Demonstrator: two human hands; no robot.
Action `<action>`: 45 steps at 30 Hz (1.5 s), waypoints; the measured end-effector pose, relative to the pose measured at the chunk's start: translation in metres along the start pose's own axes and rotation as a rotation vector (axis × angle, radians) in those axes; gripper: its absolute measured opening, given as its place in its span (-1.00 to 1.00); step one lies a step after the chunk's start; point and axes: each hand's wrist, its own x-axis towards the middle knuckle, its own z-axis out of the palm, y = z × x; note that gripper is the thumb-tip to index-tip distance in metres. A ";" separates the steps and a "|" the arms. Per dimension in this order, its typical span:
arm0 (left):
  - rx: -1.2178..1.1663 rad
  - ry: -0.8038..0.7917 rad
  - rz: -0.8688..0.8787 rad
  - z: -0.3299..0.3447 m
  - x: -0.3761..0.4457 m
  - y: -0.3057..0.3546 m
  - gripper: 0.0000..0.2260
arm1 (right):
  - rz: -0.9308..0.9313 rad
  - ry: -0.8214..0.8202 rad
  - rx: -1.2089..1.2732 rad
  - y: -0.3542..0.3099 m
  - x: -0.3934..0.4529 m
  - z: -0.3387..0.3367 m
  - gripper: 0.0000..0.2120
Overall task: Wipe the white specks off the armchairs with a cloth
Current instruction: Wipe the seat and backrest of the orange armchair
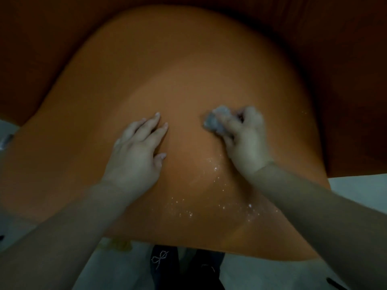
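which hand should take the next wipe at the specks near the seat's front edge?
Right. The right hand already grips the cloth, and the white specks lie just below it. The left hand rests flat on the seat, holding nothing.

Orange armchair (167, 70) seat fills the view, smooth rounded cushion. White specks (213, 166) scattered on its near-right part, toward the front edge. Left hand (136, 153) rests flat on the seat; grey cloth (215, 121) is pressed on it under right hand (245, 139). Pale floor (261, 275) below.
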 end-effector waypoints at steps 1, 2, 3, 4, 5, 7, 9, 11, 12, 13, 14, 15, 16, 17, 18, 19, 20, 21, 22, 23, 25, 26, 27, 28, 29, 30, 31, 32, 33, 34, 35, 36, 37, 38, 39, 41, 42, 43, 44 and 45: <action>-0.009 0.009 -0.006 0.001 -0.001 0.000 -0.42 | -0.078 -0.056 -0.002 -0.005 -0.017 0.002 -0.62; -0.016 0.012 -0.011 0.002 -0.003 0.000 -0.41 | -0.157 -0.137 -0.021 -0.006 -0.033 0.000 -0.62; -0.021 0.014 -0.011 0.004 -0.006 0.001 -0.41 | -0.210 -0.211 -0.042 -0.003 -0.045 -0.007 -0.64; -0.023 0.014 -0.009 0.005 -0.009 0.000 -0.42 | -0.245 -0.236 -0.065 0.005 -0.049 -0.014 -0.66; -0.024 0.016 -0.006 0.007 -0.011 0.000 -0.42 | -0.248 -0.228 -0.097 0.013 -0.047 -0.021 -0.67; -0.020 0.018 0.000 0.009 -0.015 -0.001 -0.43 | -0.175 -0.127 -0.137 0.026 -0.032 -0.026 -0.68; -0.010 0.038 0.008 0.010 -0.017 -0.002 -0.44 | -0.019 -0.038 -0.123 0.025 -0.016 -0.017 -0.64; -0.009 0.061 0.006 0.011 -0.020 -0.001 -0.46 | 0.066 -0.012 -0.055 0.005 -0.014 -0.002 -0.61; -0.006 0.064 0.002 0.011 -0.021 -0.001 -0.46 | 0.019 -0.027 -0.031 -0.005 -0.022 0.005 -0.60; -0.001 0.066 -0.004 0.010 -0.022 -0.001 -0.47 | -0.062 -0.069 -0.014 -0.013 -0.033 0.009 -0.60; 0.003 0.066 -0.008 0.010 -0.024 -0.002 -0.47 | -0.143 -0.130 0.000 -0.016 -0.045 0.008 -0.61; 0.004 0.066 -0.010 0.010 -0.026 -0.002 -0.47 | -0.198 -0.191 0.008 -0.014 -0.057 0.003 -0.64; 0.005 0.068 -0.009 0.010 -0.029 -0.004 -0.47 | -0.235 -0.222 0.003 -0.009 -0.064 -0.005 -0.67; 0.007 0.071 -0.008 0.010 -0.033 -0.006 -0.47 | -0.252 -0.218 -0.021 -0.001 -0.068 -0.013 -0.69; 0.010 0.071 -0.011 0.009 -0.037 -0.008 -0.47 | -0.240 -0.189 -0.047 0.007 -0.068 -0.019 -0.70; 0.014 0.066 -0.017 0.009 -0.042 -0.010 -0.47 | -0.198 -0.142 -0.068 0.014 -0.065 -0.022 -0.69; 0.017 0.060 -0.022 0.009 -0.047 -0.012 -0.47 | -0.132 -0.088 -0.082 0.018 -0.060 -0.021 -0.67; 0.020 0.055 -0.027 0.009 -0.051 -0.014 -0.47 | -0.049 -0.038 -0.080 0.017 -0.053 -0.016 -0.65; 0.023 0.052 -0.029 0.010 -0.055 -0.016 -0.47 | 0.034 0.000 -0.047 0.009 -0.049 -0.008 -0.64; 0.026 0.049 -0.032 0.010 -0.059 -0.018 -0.47 | 0.092 0.016 0.005 -0.003 -0.048 0.000 -0.66; 0.031 0.047 -0.047 0.011 -0.066 -0.021 -0.46 | 0.027 -0.047 0.080 -0.028 -0.062 0.014 -0.68; 0.028 0.051 -0.059 0.011 -0.069 -0.022 -0.46 | -0.072 -0.109 0.072 -0.035 -0.074 0.016 -0.66; 0.022 0.055 -0.067 0.011 -0.071 -0.023 -0.46 | -0.166 -0.175 0.049 -0.036 -0.085 0.013 -0.64; 0.017 0.056 -0.070 0.012 -0.073 -0.024 -0.46 | -0.222 -0.210 0.029 -0.032 -0.091 0.006 -0.62; 0.014 0.057 -0.073 0.013 -0.074 -0.024 -0.46 | -0.236 -0.201 0.000 -0.023 -0.092 0.000 -0.62; 0.013 0.058 -0.075 0.014 -0.075 -0.025 -0.46 | -0.217 -0.163 -0.031 -0.015 -0.090 -0.005 -0.62; 0.013 0.061 -0.078 0.015 -0.075 -0.026 -0.46 | -0.161 -0.111 -0.050 -0.009 -0.084 -0.007 -0.61; 0.010 0.065 -0.080 0.016 -0.075 -0.025 -0.46 | -0.075 -0.064 -0.064 -0.006 -0.077 -0.005 -0.60; 0.003 0.070 -0.085 0.017 -0.075 -0.024 -0.46 | 0.015 -0.024 -0.052 -0.009 -0.070 -0.001 -0.60; -0.008 0.077 -0.096 0.018 -0.076 -0.023 -0.46 | 0.084 0.006 -0.016 -0.019 -0.066 0.006 -0.60; -0.021 0.084 -0.109 0.019 -0.077 -0.021 -0.47 | 0.110 0.015 0.028 -0.033 -0.067 0.014 -0.60; -0.031 0.090 -0.121 0.020 -0.078 -0.021 -0.48 | 0.088 -0.003 0.072 -0.046 -0.071 0.021 -0.59; -0.035 0.094 -0.133 0.020 -0.080 -0.021 -0.48 | 0.032 -0.044 0.096 -0.057 -0.079 0.026 -0.57; -0.033 0.098 -0.140 0.020 -0.081 -0.022 -0.49 | -0.040 -0.093 0.088 -0.063 -0.089 0.028 -0.55; -0.027 0.102 -0.141 0.020 -0.083 -0.023 -0.49 | -0.100 -0.125 0.063 -0.063 -0.097 0.027 -0.54; -0.015 0.105 -0.142 0.020 -0.086 -0.027 -0.49 | -0.140 -0.110 0.011 -0.047 -0.102 0.018 -0.54; -0.008 0.109 -0.149 0.019 -0.087 -0.030 -0.49 | -0.121 -0.083 -0.006 -0.041 -0.101 0.015 -0.55; -0.002 0.119 -0.160 0.019 -0.089 -0.033 -0.50 | -0.076 -0.045 -0.005 -0.038 -0.096 0.014 -0.55; -0.001 0.131 -0.171 0.018 -0.091 -0.035 -0.50 | -0.014 0.004 0.017 -0.039 -0.091 0.016 -0.55; -0.004 0.145 -0.183 0.018 -0.093 -0.037 -0.50 | 0.049 0.059 0.052 -0.044 -0.086 0.021 -0.56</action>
